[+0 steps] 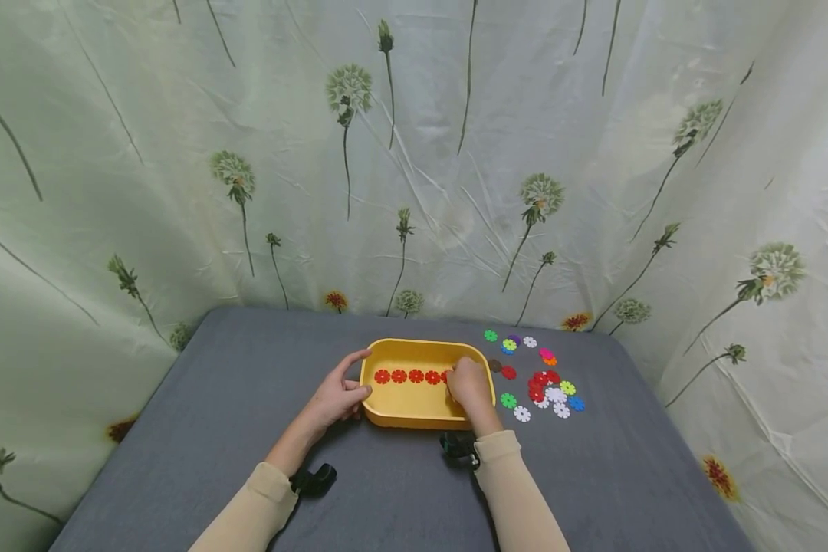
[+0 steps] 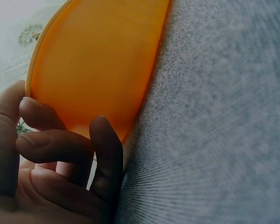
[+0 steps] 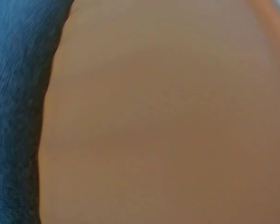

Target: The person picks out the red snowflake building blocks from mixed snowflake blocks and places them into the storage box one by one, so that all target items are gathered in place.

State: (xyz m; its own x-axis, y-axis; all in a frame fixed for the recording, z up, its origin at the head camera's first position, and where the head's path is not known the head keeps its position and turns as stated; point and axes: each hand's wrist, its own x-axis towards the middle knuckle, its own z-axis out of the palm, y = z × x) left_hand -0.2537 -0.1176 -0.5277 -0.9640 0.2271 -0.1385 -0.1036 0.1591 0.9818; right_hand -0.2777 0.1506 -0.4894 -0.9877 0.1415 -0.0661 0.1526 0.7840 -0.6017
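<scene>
A yellow plastic tray [image 1: 414, 406] sits on the table in the head view, with a row of several red flower-shaped discs [image 1: 416, 376] along its floor. My left hand [image 1: 336, 392] holds the tray's left end, index finger and thumb at the rim. In the left wrist view, bent fingers [image 2: 56, 147] lie against the tray's wall [image 2: 102, 65]. My right hand [image 1: 471, 383] reaches inside the tray's right end, fingers curled down at the last red disc [image 1: 445, 376], which they partly cover and seem to pinch. Close-up skin fills most of the right wrist view, hiding the fingertips.
Right of the tray lie loose flower-shaped discs: red [image 1: 540, 381], white [image 1: 555, 395], green [image 1: 508, 400], blue [image 1: 576, 403] and other colours. A grey cloth [image 1: 234, 429] covers the table. Behind it hangs a dandelion-print curtain [image 1: 441, 192].
</scene>
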